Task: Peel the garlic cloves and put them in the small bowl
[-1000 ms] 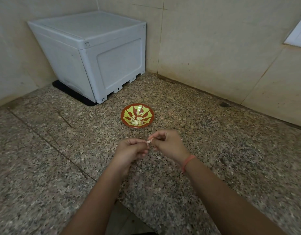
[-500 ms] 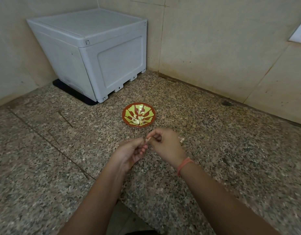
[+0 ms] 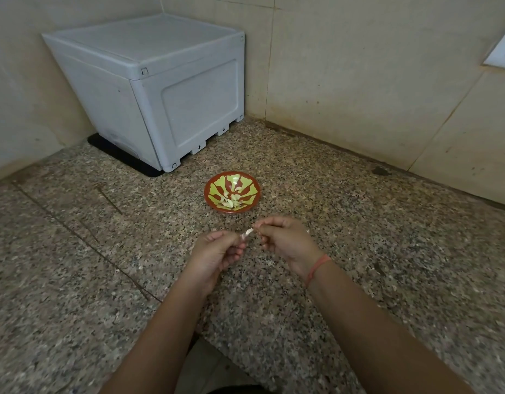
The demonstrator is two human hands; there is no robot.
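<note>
- Sitting in the corner, a big grey box (image 3: 149, 89) stood on a black mat (image 3: 123, 156), against the tan wall (image 3: 359, 66).
- The speckled stone counter (image 3: 75, 265) lay under everything, with a thin dark crack running across its left part.
- A small bowl (image 3: 232, 191), red with green shapes, sat on the counter just past the hands, with some peeled cloves (image 3: 231, 199) inside it.
- Nothing stood between the hands and the bowl.
- The left hand (image 3: 217, 251) and the right hand (image 3: 285, 240) were close together, and both pinched one garlic clove (image 3: 247, 233) with their fingertips.
- The clove was held above the counter, near the bowl but not touching it.
- The right wrist wore a thin orange band (image 3: 316, 268).
</note>
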